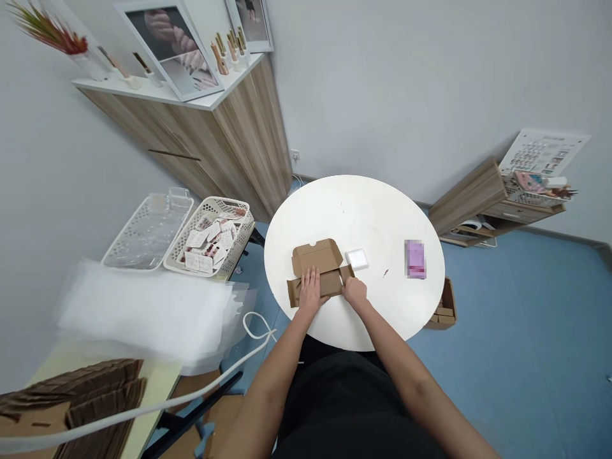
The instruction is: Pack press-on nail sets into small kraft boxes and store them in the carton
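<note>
A brown cardboard mailer box (317,256) lies partly folded on the round white table (358,204), its lid laid back away from me. My left hand (310,291) rests on the box's near part with its fingers stretched out. At the box's right end, my right hand (354,291) is closed around the side flap; its fingertips are partly hidden. Just beyond that end sits a small white square case (357,259), touched by neither hand. Further right on the table is a purple packet (415,259), blurred in the picture.
To the left stand a white basket of cards (210,239), a tray with clear plastic (150,229), white foam sheets (148,312) and stacked flat cardboard (95,401). A white cable (201,392) crosses there. An open carton (444,309) stands beyond the table's right edge.
</note>
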{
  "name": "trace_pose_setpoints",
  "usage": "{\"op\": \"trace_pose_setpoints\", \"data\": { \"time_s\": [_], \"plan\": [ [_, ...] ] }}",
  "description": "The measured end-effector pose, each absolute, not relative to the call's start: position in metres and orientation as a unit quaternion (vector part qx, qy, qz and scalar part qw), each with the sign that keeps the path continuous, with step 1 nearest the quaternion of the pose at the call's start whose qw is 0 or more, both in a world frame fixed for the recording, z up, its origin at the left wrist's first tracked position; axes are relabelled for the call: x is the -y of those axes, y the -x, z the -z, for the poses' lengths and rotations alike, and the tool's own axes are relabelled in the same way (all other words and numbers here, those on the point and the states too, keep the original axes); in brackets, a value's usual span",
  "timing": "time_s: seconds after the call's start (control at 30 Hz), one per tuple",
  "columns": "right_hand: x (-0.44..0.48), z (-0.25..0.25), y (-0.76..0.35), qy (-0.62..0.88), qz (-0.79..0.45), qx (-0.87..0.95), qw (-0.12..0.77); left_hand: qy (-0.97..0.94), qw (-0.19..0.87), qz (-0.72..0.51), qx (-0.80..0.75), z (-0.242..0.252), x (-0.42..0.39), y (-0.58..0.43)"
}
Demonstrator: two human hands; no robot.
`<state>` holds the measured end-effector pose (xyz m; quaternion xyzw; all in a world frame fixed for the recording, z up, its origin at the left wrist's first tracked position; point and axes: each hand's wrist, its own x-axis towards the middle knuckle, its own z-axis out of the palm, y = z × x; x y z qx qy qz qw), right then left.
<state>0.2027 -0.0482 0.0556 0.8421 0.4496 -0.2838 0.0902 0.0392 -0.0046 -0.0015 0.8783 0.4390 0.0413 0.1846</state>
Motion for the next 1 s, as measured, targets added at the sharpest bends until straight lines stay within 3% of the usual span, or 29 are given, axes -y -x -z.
{"op": "trace_pose_setpoints", "data": {
  "time_s": [0.33,0.5,0.7,1.0],
  "plan": [
    [0.049,-0.064,-0.208,-0.826,0.278,-0.477,0.114,-0.895,0.268,0.008,-0.357,-0.009,-0.022,-0.019],
    [0.051,-0.065,-0.21,-0.823,0.284,-0.48,0.108,-0.894,0.258,0.017,-0.366,-0.01,-0.023,-0.019],
    [0.055,-0.07,-0.22,-0.841,0.237,-0.486,0.023,-0.894,0.253,0.03,-0.37,-0.012,-0.021,-0.02],
    [0.023,-0.066,-0.217,-0.812,0.246,-0.525,0.065,-0.892,0.251,0.035,-0.375,-0.011,-0.018,-0.021]
  ]
}}
